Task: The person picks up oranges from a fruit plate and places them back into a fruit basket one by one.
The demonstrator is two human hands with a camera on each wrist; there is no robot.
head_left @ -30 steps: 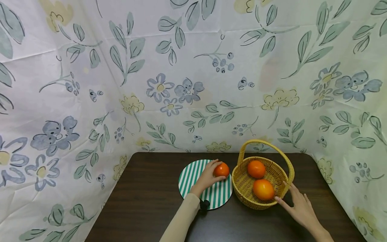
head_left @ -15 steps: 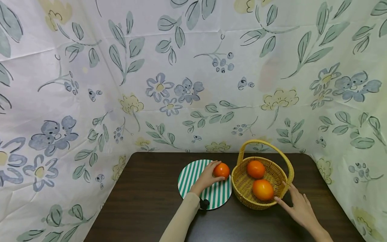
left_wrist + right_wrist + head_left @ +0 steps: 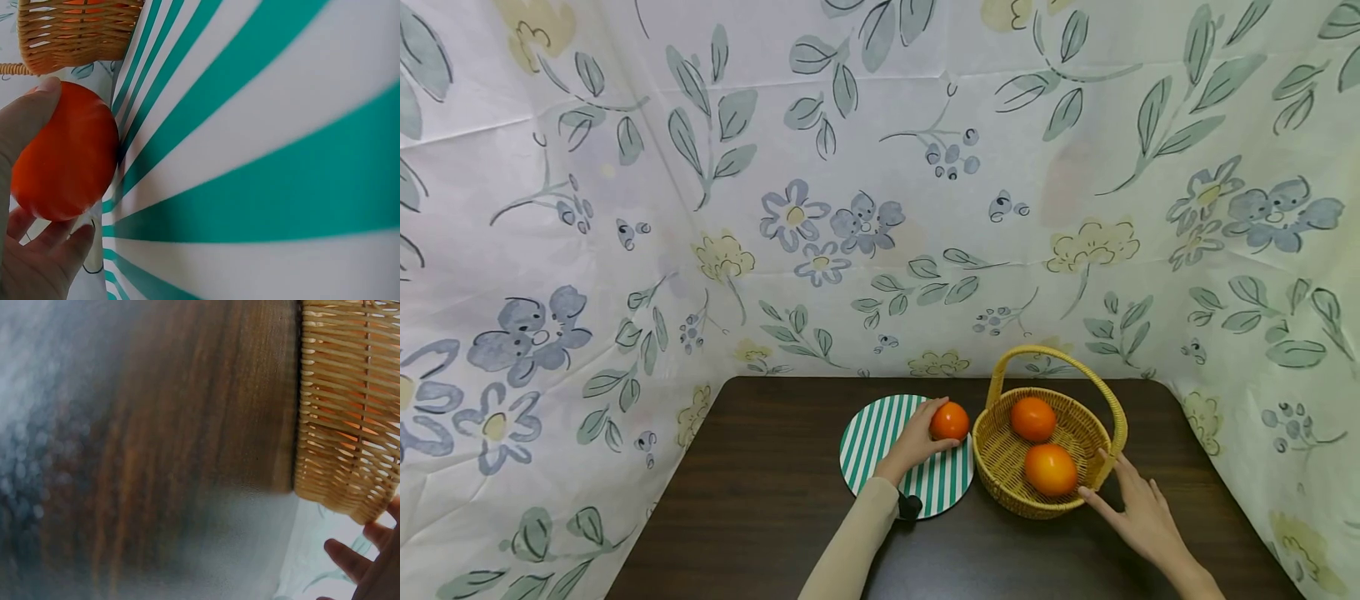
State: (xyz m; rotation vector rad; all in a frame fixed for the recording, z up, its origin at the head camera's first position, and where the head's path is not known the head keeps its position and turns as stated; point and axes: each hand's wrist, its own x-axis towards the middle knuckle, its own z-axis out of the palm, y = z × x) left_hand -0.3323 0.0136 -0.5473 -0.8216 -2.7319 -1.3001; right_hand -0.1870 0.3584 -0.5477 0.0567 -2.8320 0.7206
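My left hand point(image 3: 915, 442) holds a smooth orange-red tomato point(image 3: 950, 422) at the right part of a round green-and-white striped placemat point(image 3: 868, 454). In the left wrist view the thumb lies on one side of the tomato point(image 3: 72, 153) and the fingers on the other, close to the mat. A yellow woven basket point(image 3: 1011, 492) with a tall handle stands just right of the mat. Inside it lie two orange round fruits, one behind point(image 3: 1033, 419) and one in front point(image 3: 1051, 470). My right hand point(image 3: 1138, 517), fingers spread, touches the basket's right side near the handle's foot.
The dark brown table point(image 3: 775, 467) runs back to a floral cloth point(image 3: 880, 208) hung behind and along both sides. A small black device point(image 3: 909, 507) sits at the left wrist, over the mat's front edge.
Both hands keep their places on the tomato and the basket. The whole view has shifted very slightly.
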